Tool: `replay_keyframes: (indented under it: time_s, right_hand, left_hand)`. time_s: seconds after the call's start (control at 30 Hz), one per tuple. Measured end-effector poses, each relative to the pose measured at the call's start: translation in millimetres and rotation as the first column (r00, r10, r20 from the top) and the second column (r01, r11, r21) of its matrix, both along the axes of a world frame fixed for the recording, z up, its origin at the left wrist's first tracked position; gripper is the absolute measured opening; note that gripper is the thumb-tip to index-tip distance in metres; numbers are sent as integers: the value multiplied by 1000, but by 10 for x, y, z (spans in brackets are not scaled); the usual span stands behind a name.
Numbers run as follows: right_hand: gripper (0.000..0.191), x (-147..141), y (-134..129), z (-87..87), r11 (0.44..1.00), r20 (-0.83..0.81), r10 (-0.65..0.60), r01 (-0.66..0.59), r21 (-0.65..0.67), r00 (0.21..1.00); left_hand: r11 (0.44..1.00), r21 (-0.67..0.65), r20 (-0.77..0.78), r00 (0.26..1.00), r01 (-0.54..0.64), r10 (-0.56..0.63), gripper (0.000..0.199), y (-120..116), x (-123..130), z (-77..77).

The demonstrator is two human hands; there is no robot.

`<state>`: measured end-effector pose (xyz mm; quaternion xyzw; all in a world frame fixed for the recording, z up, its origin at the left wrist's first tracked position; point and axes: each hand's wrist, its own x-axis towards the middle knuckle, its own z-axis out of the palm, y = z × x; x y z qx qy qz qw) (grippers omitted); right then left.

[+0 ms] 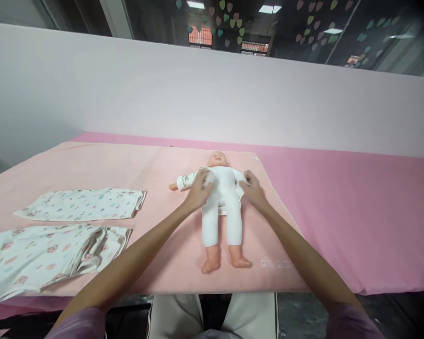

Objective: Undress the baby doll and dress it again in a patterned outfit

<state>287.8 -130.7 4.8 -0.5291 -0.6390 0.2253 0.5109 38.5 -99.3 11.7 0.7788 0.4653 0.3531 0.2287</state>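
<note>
A baby doll (226,181) with a white cloth body lies on its back, head toward the wall and bare feet toward me. A patterned sleeve of a white baby shirt (187,181) covers the doll's arm at the left, and part of the shirt shows beneath the body. My left hand (199,190) is closed at the doll's left-hand side in view, fingers pinching the shirt's edge by the chest. On the opposite side, my right hand (254,189) pinches white shirt cloth near the other arm. That arm is mostly hidden behind my hand.
Two patterned baby garments lie on the left: a folded one (88,205) farther back and a rumpled one (38,256) nearer me. A peach mat (169,263) covers part of the pink table (356,212). Behind stands a white partition (212,94) below dark glass.
</note>
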Motion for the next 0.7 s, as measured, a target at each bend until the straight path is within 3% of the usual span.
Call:
replay_keyframes:
  time_s: [0.07, 0.13, 0.23, 0.33, 0.43, 0.5, 0.57, 0.63, 0.7]
  right_hand:
    - [10, -241, -64, 37, 973, 245, 187, -214, 89, 951]
    - [22, -306, -243, 3, 937, 366, 300, -344, 59, 881]
    - [37, -119, -570, -100, 947, 280, 316, -319, -34, 906]
    - [41, 210, -711, -167, 946, 185, 322, -309, -93, 929]
    - [40, 520, -548, -199, 977, 244, 210, -211, -23, 947]
    - [44, 680, -313, -224, 995, 341, 72, -89, 35, 937]
    - [50, 789, -38, -252, 999, 410, 3, -22, 42, 912]
    - [50, 853, 226, -267, 998, 408, 62, -52, -36, 911]
    - [39, 892, 452, -251, 986, 359, 153, -116, -123, 921]
  left_hand:
    - [967, 163, -151, 974, 193, -169, 16, -85, 162, -3]
    - [919, 229, -231, 935, 321, -269, 8, -219, 96, -22]
    - [903, 169, -220, 908, 395, -356, 1, -407, -259, -19]
    - [906, -2, -65, 904, 424, -423, 14, -456, -581, 29]
    - [916, -161, 129, 928, 367, -350, 28, -299, -697, 68]
    - [952, -160, 167, 958, 261, -234, 34, -82, -684, 70]
    - [988, -65, 86, 987, 139, -133, 36, 202, -627, 50]
    - [998, 42, -79, 996, 56, -53, 39, 512, -546, 3]
    - [998, 70, -218, 976, 6, 9, 43, 801, -458, -63]
